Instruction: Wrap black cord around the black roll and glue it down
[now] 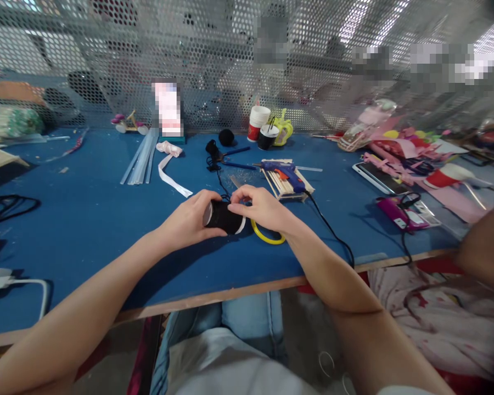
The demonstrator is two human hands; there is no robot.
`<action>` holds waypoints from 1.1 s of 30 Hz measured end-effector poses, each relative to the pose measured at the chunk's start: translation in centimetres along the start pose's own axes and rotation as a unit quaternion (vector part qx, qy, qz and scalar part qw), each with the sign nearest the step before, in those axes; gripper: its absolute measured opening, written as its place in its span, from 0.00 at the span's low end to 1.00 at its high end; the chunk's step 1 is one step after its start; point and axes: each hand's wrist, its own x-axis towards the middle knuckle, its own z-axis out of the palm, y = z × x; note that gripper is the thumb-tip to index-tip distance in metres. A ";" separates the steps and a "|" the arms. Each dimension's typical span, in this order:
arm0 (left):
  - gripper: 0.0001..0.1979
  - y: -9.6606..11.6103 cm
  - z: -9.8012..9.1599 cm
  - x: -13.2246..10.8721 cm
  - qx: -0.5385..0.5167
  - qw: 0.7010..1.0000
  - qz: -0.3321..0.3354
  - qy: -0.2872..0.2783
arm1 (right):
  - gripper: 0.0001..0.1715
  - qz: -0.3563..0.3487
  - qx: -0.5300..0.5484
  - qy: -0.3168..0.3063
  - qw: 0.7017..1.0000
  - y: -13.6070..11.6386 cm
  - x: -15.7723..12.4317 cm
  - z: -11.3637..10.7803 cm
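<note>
My left hand (189, 219) is wrapped round a paper cup covered in black yarn (224, 218), which lies on its side just above the blue table (86, 230). My right hand (260, 207) pinches something at the top of the cup's open end, probably the yarn. A black strand runs back from the cup toward a tangle of yarn (212, 148). A yellow ring (267, 236) lies under my right wrist.
Behind the hands lie a blue glue gun (284, 170) on a raft of wooden sticks, its black cord, scissors, glue sticks (142, 156), a white ribbon (168, 175) and paper cups (258, 123). A phone (379, 176) and craft scraps sit right. Another person's arm (483, 247) is at right.
</note>
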 end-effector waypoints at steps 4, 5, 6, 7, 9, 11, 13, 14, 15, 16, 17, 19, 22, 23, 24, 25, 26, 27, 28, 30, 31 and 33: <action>0.30 0.0 -0.1 0.1 0.004 1.000 -0.007 0.007 | 0.15 -0.001 0.005 0.058 0.998 0.2 0.1 -0.3; 0.30 0.0 -0.2 0.1 0.005 1.000 -0.007 0.009 | 0.17 0.002 -0.006 0.065 0.998 0.2 0.1 -0.4; 0.30 0.0 -0.2 0.1 0.006 1.000 -0.007 0.009 | 0.18 0.007 -0.019 0.063 0.998 0.2 0.1 -0.4; 0.29 0.0 -0.2 0.1 0.009 1.000 -0.005 0.007 | 0.18 0.014 -0.032 0.056 0.998 0.2 0.1 -0.4; 0.29 0.1 -0.2 0.0 0.016 1.000 0.001 0.004 | 0.15 0.026 -0.049 0.033 0.998 0.2 0.1 -0.3; 0.28 0.2 -0.2 0.0 0.021 1.000 0.006 0.000 | 0.11 0.029 -0.050 0.015 0.998 0.3 0.2 -0.2; 0.28 0.3 -0.1 0.0 0.022 1.000 0.006 0.000 | 0.09 0.022 -0.047 0.013 0.999 0.4 0.2 0.0; 0.28 0.3 -0.1 0.0 0.019 1.000 0.004 0.001 | 0.08 0.017 -0.043 0.016 0.999 0.5 0.2 0.0; 0.28 0.3 -0.1 0.0 0.014 1.000 0.001 0.004 | 0.08 0.012 -0.040 0.025 0.999 0.5 0.2 0.0; 0.28 0.2 -0.1 0.0 0.005 1.000 -0.005 0.008 | 0.08 0.005 -0.036 0.038 0.999 0.4 0.2 0.0; 0.29 0.2 -0.1 0.0 -0.010 1.000 -0.014 0.014 | 0.09 -0.003 -0.028 0.056 0.998 0.4 0.1 0.0; 0.30 -0.1 -0.2 0.1 -0.058 0.997 -0.039 0.019 | 0.10 -0.016 0.006 0.095 0.995 0.2 0.0 -0.2; 0.29 -0.5 -0.1 0.1 -0.147 0.986 -0.078 -0.004 | 0.11 -0.020 0.090 0.130 0.987 -0.2 -0.1 -0.5; 0.28 -0.6 -0.1 0.1 -0.171 0.981 -0.086 -0.014 | 0.11 -0.020 0.120 0.136 0.983 -0.3 -0.2 -0.6; 0.27 -0.7 -0.1 0.1 -0.192 0.977 -0.092 -0.023 | 0.10 -0.023 0.147 0.140 0.979 -0.3 -0.2 -0.7; 0.26 -0.7 -0.1 0.1 -0.212 0.972 -0.097 -0.031 | 0.09 -0.027 0.172 0.142 0.975 -0.3 -0.1 -0.8; 0.26 -0.8 0.0 0.1 -0.230 0.967 -0.101 -0.037 | 0.09 -0.031 0.195 0.142 0.970 -0.3 -0.1 -0.8; 0.25 -0.8 0.0 0.1 -0.246 0.963 -0.106 -0.044 | 0.09 -0.033 0.217 0.140 0.966 -0.3 -0.1 -0.9; 0.25 -0.8 0.1 0.1 -0.259 0.958 -0.110 -0.052 | 0.10 -0.030 0.237 0.137 0.961 -0.3 -0.1 -0.9; 0.25 -0.7 0.1 0.1 -0.278 0.951 -0.117 -0.064 | 0.11 -0.012 0.266 0.130 0.955 -0.2 0.0 -0.9; 0.24 -0.7 0.1 0.1 -0.285 0.949 -0.118 -0.069 | 0.12 -0.002 0.274 0.131 0.953 -0.1 0.0 -0.9; 0.24 -0.5 0.0 0.1 -0.295 0.945 -0.120 -0.078 | 0.13 0.008 0.273 0.141 0.952 0.0 0.1 -0.9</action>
